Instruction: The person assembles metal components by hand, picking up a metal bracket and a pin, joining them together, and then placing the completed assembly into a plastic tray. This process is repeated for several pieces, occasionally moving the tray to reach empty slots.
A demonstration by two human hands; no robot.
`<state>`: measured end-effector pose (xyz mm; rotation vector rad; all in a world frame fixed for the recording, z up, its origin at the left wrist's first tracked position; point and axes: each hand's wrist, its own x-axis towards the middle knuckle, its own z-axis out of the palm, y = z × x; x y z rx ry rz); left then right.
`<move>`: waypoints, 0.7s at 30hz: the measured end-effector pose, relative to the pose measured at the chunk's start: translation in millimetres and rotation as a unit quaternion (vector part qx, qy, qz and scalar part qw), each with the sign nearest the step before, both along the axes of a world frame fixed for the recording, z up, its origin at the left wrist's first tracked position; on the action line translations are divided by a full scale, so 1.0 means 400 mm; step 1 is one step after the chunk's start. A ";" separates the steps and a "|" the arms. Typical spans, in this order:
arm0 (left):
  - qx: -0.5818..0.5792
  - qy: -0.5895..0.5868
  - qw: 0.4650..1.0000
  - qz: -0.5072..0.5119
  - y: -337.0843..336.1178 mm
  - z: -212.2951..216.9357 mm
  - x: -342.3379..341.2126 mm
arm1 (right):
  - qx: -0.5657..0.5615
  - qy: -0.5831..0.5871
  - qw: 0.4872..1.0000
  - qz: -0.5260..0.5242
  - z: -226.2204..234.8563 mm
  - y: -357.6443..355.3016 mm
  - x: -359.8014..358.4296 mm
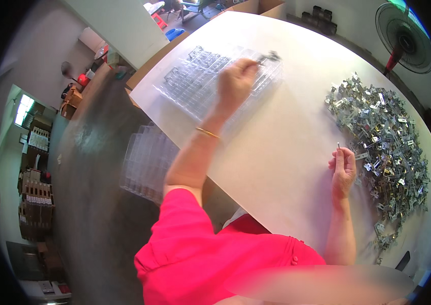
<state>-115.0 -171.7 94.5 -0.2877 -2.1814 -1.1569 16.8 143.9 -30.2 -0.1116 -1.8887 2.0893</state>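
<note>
Left hand (236, 81) is pinching a small grey metal bracket (271, 56) over the clear plastic compartment tray (190, 81) at 12 o'clock; right hand (343, 170) is pinching a tiny metal pin (338, 146) beside the heap of silvery metal brackets (383, 137) at 3 o'clock.

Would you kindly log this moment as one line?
left hand: holds metal part over clear tray | right hand: pinches small part beside bracket pile

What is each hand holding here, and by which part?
The left hand pinches a small metal bracket by one end, over the clear plastic tray. The right hand holds a small metal piece by its lower end.
</note>
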 end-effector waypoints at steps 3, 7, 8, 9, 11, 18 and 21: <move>-0.057 0.000 0.995 0.088 -0.228 0.003 -0.053 | -0.016 -0.019 1.000 0.012 -0.001 -0.002 0.001; -0.159 -0.040 0.959 0.232 -0.504 -0.013 -0.084 | -0.019 -0.034 0.999 0.027 -0.003 -0.010 0.005; -0.159 -0.040 0.958 0.234 -0.554 -0.020 -0.087 | -0.014 -0.041 0.999 0.023 -0.001 -0.014 0.005; -0.180 -0.077 0.944 0.267 -0.592 -0.025 -0.093 | -0.009 -0.048 0.999 0.016 0.002 -0.015 0.007; -0.200 -0.114 0.925 0.301 -0.660 -0.041 -0.100 | -0.004 -0.050 0.999 0.016 0.002 -0.015 0.007; -0.227 -0.231 0.887 0.328 -0.738 -0.079 -0.148 | 0.002 -0.067 0.998 0.009 0.005 -0.017 0.010; -0.238 -0.258 0.878 0.326 -0.730 -0.085 -0.169 | 0.012 -0.056 0.998 0.007 -0.005 -0.014 0.008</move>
